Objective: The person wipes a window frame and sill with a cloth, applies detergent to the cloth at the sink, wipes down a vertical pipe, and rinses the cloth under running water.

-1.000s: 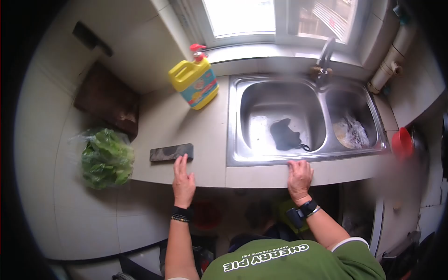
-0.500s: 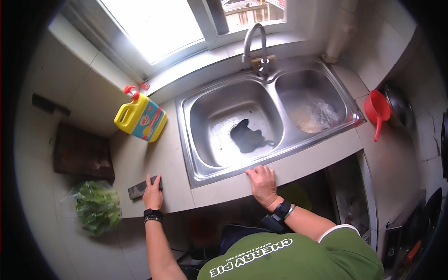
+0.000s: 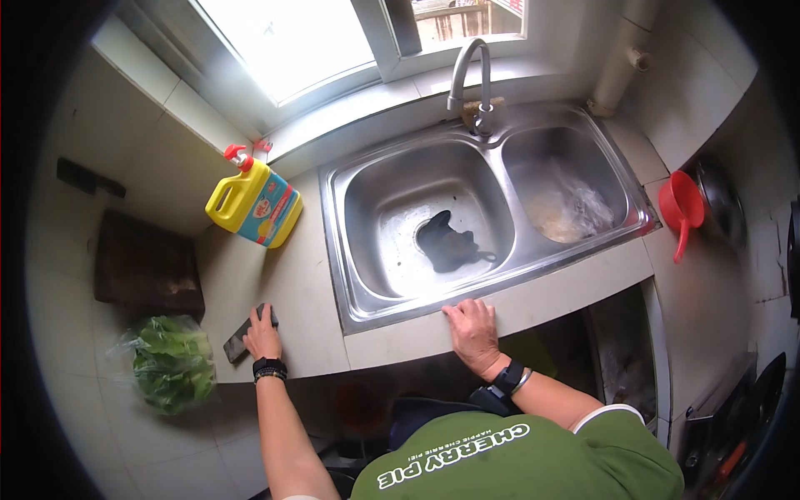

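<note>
My left hand [image 3: 263, 337] lies on the right end of a dark, flat rectangular block [image 3: 237, 342] near the counter's front edge, its fingers apart. The block sits at a slant. My right hand [image 3: 473, 333] rests on the counter edge in front of the sink, fingers bent and pressed together; whether anything is under them is hidden. A dark cloth-like item [image 3: 450, 244] lies in the large basin [image 3: 375, 208] of the steel sink.
A yellow pump bottle [image 3: 257, 204] stands left of the sink. Bagged leafy greens [image 3: 171, 364] and a dark brown board [image 3: 147, 265] are at the left. Clear plastic [image 3: 583, 210] lies in the small basin. A red ladle [image 3: 681, 204] hangs right, and a faucet [image 3: 483, 87] rises behind.
The view has turned, shifting the sink leftward in the picture. The block, with my left hand on it, has swung to a steeper slant. My right hand stays at the counter edge.
</note>
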{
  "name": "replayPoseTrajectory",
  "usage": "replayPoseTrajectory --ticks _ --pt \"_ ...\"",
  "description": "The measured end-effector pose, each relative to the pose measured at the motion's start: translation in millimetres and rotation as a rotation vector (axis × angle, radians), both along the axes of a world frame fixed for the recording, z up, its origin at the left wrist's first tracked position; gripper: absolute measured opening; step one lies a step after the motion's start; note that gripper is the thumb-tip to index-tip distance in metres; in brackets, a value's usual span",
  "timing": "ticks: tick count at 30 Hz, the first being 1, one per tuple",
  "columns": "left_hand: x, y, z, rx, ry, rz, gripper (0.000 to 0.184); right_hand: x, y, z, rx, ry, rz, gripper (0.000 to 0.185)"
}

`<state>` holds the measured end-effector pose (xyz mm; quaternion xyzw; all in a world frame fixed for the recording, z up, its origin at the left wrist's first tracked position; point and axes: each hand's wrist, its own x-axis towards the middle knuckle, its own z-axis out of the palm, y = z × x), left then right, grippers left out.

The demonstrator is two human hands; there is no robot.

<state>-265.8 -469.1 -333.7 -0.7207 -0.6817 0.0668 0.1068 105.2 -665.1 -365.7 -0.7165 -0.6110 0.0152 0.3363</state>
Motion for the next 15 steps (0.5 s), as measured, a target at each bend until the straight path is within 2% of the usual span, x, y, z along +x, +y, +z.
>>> replayPoseTrajectory --ticks 3,6,9,15 --pt "24 -18 17 0.016 -0.125 0.056 0.057 0 2 0 -0.001 0.004 0.011 0.017" --pt "21 -41 -4 0.131 -0.317 -0.019 0.063 -1 1 1 -0.005 0.019 0.015 0.017" --pt "5 -60 -26 0.137 -0.552 -0.166 0.067 0 3 5 -0.008 0.039 0.028 0.017" --pt "-11 -69 -42 0.047 -0.820 -0.102 0.063 1 2 6 -0.018 0.029 0.029 0.016"
